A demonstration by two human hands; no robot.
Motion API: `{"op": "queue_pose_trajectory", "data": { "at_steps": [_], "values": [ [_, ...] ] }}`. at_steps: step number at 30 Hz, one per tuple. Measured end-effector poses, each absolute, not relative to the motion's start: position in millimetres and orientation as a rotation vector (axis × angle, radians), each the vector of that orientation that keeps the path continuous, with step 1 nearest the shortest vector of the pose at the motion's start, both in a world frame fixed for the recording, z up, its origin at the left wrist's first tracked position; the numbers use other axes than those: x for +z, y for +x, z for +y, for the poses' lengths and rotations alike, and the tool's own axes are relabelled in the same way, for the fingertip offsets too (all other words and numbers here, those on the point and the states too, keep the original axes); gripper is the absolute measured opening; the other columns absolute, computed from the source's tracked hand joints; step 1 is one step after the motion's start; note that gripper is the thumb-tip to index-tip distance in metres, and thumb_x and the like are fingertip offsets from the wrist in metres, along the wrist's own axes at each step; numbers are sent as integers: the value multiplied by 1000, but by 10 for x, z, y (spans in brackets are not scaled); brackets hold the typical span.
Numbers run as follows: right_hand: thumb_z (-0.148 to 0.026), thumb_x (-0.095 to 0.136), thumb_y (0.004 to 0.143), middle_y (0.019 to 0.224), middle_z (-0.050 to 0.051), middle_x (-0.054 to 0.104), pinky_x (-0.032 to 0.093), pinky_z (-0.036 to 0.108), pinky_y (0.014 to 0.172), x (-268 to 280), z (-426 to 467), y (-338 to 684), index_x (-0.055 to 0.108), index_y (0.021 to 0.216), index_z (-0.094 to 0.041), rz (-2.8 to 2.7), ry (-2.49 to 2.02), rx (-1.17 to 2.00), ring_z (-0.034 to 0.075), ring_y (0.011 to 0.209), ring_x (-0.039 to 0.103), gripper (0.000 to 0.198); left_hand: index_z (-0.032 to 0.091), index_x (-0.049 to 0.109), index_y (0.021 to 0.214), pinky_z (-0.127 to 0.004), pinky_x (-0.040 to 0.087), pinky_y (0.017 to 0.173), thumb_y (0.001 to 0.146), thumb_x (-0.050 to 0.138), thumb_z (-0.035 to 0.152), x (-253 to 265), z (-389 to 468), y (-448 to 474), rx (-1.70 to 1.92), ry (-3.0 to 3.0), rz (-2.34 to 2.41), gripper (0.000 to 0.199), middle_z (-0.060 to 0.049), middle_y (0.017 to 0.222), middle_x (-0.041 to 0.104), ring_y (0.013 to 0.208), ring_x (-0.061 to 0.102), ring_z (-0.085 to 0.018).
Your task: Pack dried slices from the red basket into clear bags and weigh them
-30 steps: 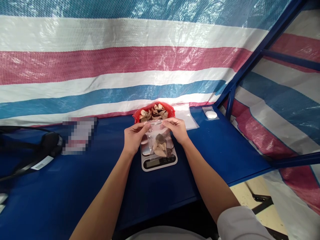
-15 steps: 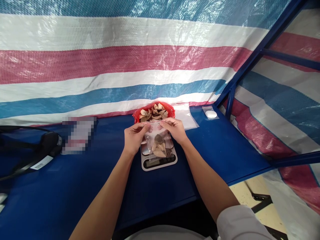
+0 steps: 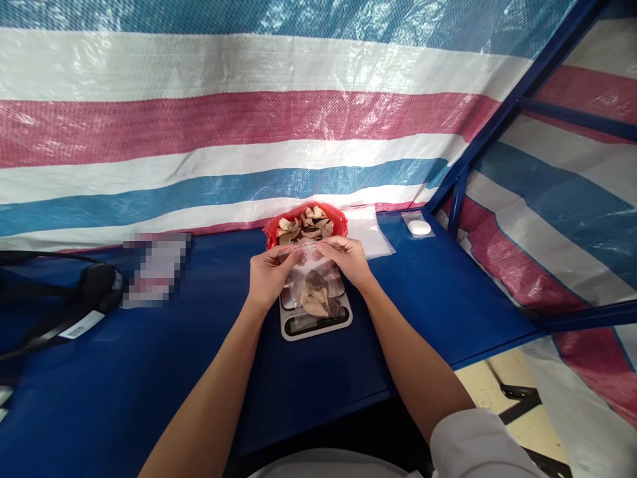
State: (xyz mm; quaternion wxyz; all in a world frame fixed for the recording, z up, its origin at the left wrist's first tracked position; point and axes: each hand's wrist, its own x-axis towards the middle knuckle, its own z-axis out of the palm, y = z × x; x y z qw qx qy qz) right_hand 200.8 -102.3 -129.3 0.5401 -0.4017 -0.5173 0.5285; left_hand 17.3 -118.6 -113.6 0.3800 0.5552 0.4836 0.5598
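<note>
My left hand [image 3: 269, 275] and my right hand [image 3: 348, 259] pinch the top edge of a clear plastic zip bag [image 3: 303, 275] between thumbs and fingers. Several pale and brown dried slices [image 3: 314, 302] lie at the bottom of the bag. Under it is a white kitchen scale [image 3: 318, 328] with a dark display strip; the bag hides much of its plate. Just behind my hands sits a red plastic bag [image 3: 271, 229], its mouth spread wide, holding many more dried slices [image 3: 311, 224].
Flat clear bags [image 3: 371, 232] lie right of the red bag. Further right, a white oval object [image 3: 419, 228] rests on a small clear bag. Black straps with a label [image 3: 82, 324] lie on the blue table [image 3: 199, 345] at left. Striped sheeting [image 3: 223, 126] hangs behind.
My left hand has shifted slightly right along the bag's top edge. The bag and its slices hang a little differently over the scale; both hands keep their pinch.
</note>
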Motion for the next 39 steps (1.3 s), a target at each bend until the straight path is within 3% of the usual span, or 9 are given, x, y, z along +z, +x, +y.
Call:
{"op": "queue_pose_trajectory", "data": {
  "at_steps": [14, 22, 28, 39],
  "values": [
    [-56, 80, 76, 77, 3, 78, 51, 28, 41, -1281, -1037, 2009, 80, 85, -23, -1251, -1023, 1204, 15, 49, 61, 35, 19, 82, 78, -31, 59, 72, 72, 83, 38, -1051, -1146, 178, 1371, 1440, 1192, 20, -5, 72, 77, 69, 70, -21],
    [-54, 82, 74, 75, 3, 77, 58, 25, 52, -1243, -995, 2036, 79, 84, -20, -1196, -937, 1209, 17, 65, 69, 36, 17, 81, 76, -30, 58, 73, 71, 84, 38, -1034, -998, 196, 1370, 1491, 1218, 21, -4, 73, 77, 70, 70, -19],
    [-51, 81, 76, 74, 1, 77, 60, 28, 58, -1306, -971, 2050, 83, 84, -22, -1240, -939, 1153, 14, 61, 67, 30, 17, 83, 84, -31, 59, 77, 70, 85, 38, -1016, -1050, 222, 1343, 1489, 1215, 26, -6, 84, 81, 78, 73, -22],
    [-50, 83, 72, 77, 2, 78, 61, 28, 58, -1253, -1021, 2042, 82, 82, -21, -1233, -993, 1205, 16, 64, 69, 30, 16, 82, 80, -28, 58, 69, 70, 83, 36, -1051, -1053, 203, 1354, 1451, 1219, 23, -5, 75, 79, 69, 72, -19]
  ]
}}
